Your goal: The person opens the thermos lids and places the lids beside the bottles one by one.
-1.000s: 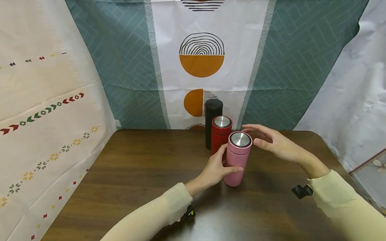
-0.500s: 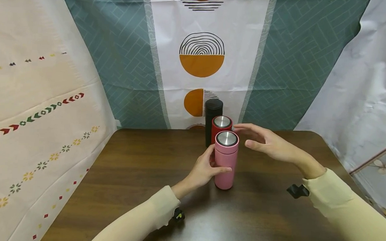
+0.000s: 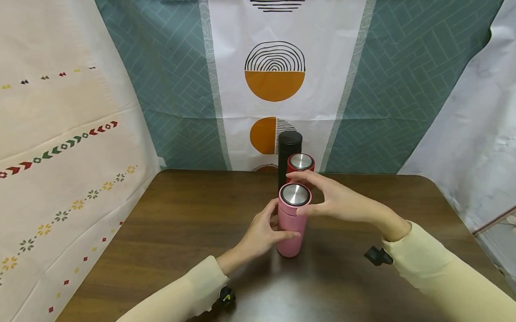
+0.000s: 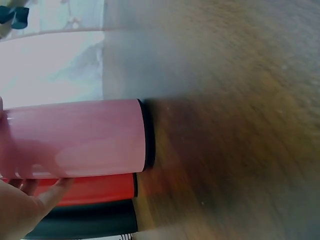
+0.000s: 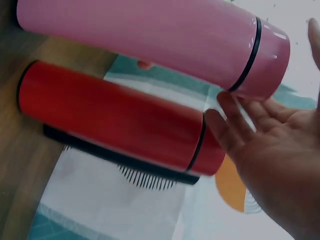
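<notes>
A pink bottle (image 3: 291, 226) with a steel-topped lid stands upright, slightly tilted; whether its base touches the table is unclear. My left hand (image 3: 259, 234) grips its body from the left, fingers behind and thumb across the front. Around the lid, my right hand (image 3: 337, 199) is held with fingers and thumb spread; in the right wrist view the fingertips are at the lid of the pink bottle (image 5: 150, 35) and the thumb is away from it. Directly behind are a red bottle (image 3: 301, 162) and a black bottle (image 3: 289, 155), partly hidden.
The brown wooden table (image 3: 188, 215) extends to both sides and in front of the bottles. A patterned cloth (image 3: 273, 85) hangs along its back edge, with pale cloths on the left and right.
The pink bottle has moved left and nearer in my left hand, leaving its place at the right of the red bottle. My right hand has moved left, onto the lid area.
</notes>
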Action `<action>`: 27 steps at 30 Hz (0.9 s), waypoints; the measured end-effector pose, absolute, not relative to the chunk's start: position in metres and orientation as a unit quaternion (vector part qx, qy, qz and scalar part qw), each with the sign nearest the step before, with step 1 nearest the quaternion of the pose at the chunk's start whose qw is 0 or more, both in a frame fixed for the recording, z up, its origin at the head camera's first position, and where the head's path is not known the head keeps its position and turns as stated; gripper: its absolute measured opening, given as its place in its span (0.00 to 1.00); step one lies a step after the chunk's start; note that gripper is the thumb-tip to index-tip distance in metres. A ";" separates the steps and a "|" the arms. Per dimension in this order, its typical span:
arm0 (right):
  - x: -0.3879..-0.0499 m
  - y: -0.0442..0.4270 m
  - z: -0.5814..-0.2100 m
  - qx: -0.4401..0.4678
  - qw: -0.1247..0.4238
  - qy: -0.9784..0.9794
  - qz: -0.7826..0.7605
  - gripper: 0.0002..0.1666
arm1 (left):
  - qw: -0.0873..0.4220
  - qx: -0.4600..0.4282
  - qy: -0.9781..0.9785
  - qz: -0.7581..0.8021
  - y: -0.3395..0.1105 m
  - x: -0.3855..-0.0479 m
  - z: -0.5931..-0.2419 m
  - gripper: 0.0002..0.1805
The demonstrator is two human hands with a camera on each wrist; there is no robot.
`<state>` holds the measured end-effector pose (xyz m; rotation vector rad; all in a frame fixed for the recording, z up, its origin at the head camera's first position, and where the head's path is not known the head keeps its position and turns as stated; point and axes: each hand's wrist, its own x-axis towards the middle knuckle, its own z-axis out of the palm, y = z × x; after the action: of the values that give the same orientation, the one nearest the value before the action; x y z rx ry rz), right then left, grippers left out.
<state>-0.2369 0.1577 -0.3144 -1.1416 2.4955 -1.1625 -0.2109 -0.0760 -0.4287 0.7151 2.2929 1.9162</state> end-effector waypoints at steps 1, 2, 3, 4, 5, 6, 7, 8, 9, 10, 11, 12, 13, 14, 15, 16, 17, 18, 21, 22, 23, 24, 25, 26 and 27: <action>-0.236 0.155 -0.316 -0.383 0.072 0.838 -0.381 0.46 | 0.035 0.233 0.747 0.622 -0.077 -0.210 -0.429 0.44; -0.235 0.152 -0.317 -0.386 0.063 0.841 -0.374 0.46 | 0.035 0.233 0.748 0.620 -0.077 -0.209 -0.428 0.44; -0.234 0.150 -0.318 -0.389 0.054 0.843 -0.368 0.46 | 0.037 0.234 0.749 0.619 -0.077 -0.209 -0.428 0.44; -0.233 0.148 -0.319 -0.391 0.044 0.845 -0.362 0.46 | 0.037 0.235 0.750 0.617 -0.077 -0.208 -0.428 0.44; -0.233 0.146 -0.320 -0.392 0.034 0.847 -0.358 0.45 | 0.038 0.236 0.750 0.617 -0.077 -0.208 -0.428 0.44; -0.232 0.144 -0.320 -0.393 0.024 0.849 -0.353 0.44 | 0.039 0.235 0.750 0.617 -0.077 -0.207 -0.428 0.44; -0.231 0.142 -0.321 -0.392 0.014 0.852 -0.347 0.43 | 0.038 0.235 0.750 0.617 -0.077 -0.207 -0.429 0.44; -0.230 0.141 -0.321 -0.391 0.005 0.854 -0.343 0.41 | 0.037 0.234 0.750 0.617 -0.078 -0.207 -0.429 0.44; -0.230 0.139 -0.321 -0.388 -0.003 0.856 -0.340 0.39 | 0.035 0.232 0.750 0.618 -0.078 -0.207 -0.429 0.43; -0.229 0.137 -0.320 -0.385 -0.009 0.859 -0.337 0.38 | 0.034 0.230 0.749 0.621 -0.078 -0.207 -0.429 0.43; -0.229 0.136 -0.320 -0.382 -0.014 0.861 -0.334 0.36 | 0.034 0.227 0.748 0.622 -0.078 -0.207 -0.429 0.43; -0.229 0.134 -0.320 -0.379 -0.019 0.864 -0.332 0.35 | 0.034 0.225 0.747 0.624 -0.079 -0.207 -0.429 0.43; -0.229 0.132 -0.320 -0.377 -0.021 0.865 -0.330 0.33 | 0.034 0.224 0.748 0.624 -0.080 -0.208 -0.429 0.44; -0.229 0.131 -0.319 -0.376 -0.023 0.866 -0.330 0.32 | 0.037 0.223 0.748 0.625 -0.080 -0.208 -0.429 0.44; -0.229 0.129 -0.319 -0.375 -0.024 0.866 -0.329 0.31 | 0.039 0.223 0.747 0.625 -0.081 -0.208 -0.429 0.45; -0.228 0.128 -0.318 -0.375 -0.025 0.867 -0.328 0.31 | 0.042 0.223 0.746 0.626 -0.081 -0.209 -0.428 0.45; -0.228 0.127 -0.318 -0.374 -0.026 0.868 -0.326 0.30 | 0.044 0.225 0.746 0.625 -0.081 -0.210 -0.428 0.46; -0.228 0.126 -0.317 -0.373 -0.026 0.869 -0.325 0.30 | 0.045 0.226 0.746 0.624 -0.081 -0.211 -0.428 0.46; -0.227 0.124 -0.315 -0.373 -0.028 0.871 -0.320 0.28 | 0.038 0.237 0.752 0.614 -0.081 -0.213 -0.428 0.48; -0.227 0.124 -0.315 -0.374 -0.029 0.871 -0.317 0.28 | 0.034 0.241 0.754 0.610 -0.081 -0.214 -0.428 0.48; -0.227 0.124 -0.315 -0.376 -0.031 0.871 -0.315 0.28 | 0.030 0.245 0.757 0.605 -0.081 -0.215 -0.428 0.48; -0.228 0.124 -0.314 -0.378 -0.031 0.870 -0.314 0.28 | 0.026 0.249 0.760 0.600 -0.081 -0.216 -0.429 0.48; -0.228 0.123 -0.314 -0.383 -0.033 0.869 -0.312 0.28 | 0.023 0.252 0.761 0.597 -0.082 -0.216 -0.429 0.48; -0.229 0.123 -0.314 -0.388 -0.033 0.867 -0.312 0.29 | 0.022 0.254 0.762 0.596 -0.082 -0.217 -0.429 0.47; -0.230 0.123 -0.314 -0.393 -0.033 0.864 -0.313 0.29 | 0.021 0.255 0.761 0.596 -0.083 -0.217 -0.430 0.46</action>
<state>-0.2295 0.1231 -0.3137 -1.2612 2.7737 -1.0033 -0.2174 -0.0832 -0.4301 0.7900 2.3604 1.8485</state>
